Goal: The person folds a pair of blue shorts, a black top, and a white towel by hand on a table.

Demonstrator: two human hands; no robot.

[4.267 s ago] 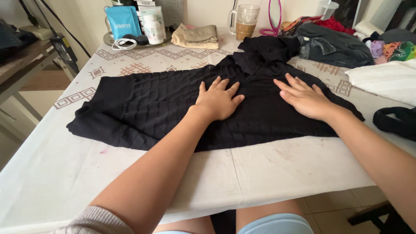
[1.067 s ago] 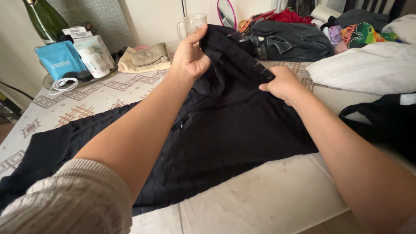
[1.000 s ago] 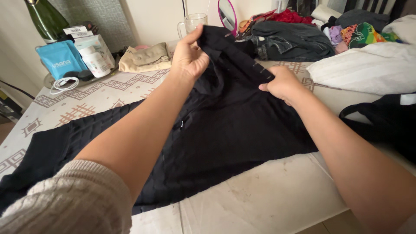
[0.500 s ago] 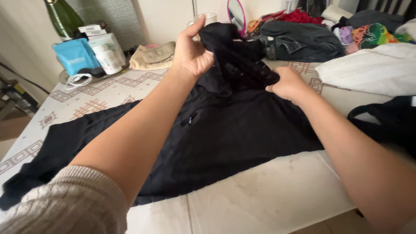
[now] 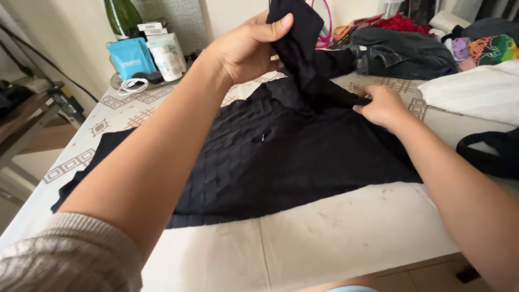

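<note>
Head view, change: the left hand (image 5: 246, 46) had lifted the black garment (image 5: 281, 157) higher than half a second before; the view sat closer.
Grip, left: fingers clenched on a raised fold, thumb on top.
Grip, right: the right hand (image 5: 381, 105) pinched the fabric low against the table (image 5: 335, 238).
Garment position: mostly spread flat on the table, one part pulled up.
Surroundings: clothes pile (image 5: 411, 48) behind; white folded cloth (image 5: 476, 94) at right.
Counts: one blue pouch (image 5: 130, 58), one white bottle (image 5: 166, 57), one green bottle (image 5: 123, 16).
</note>
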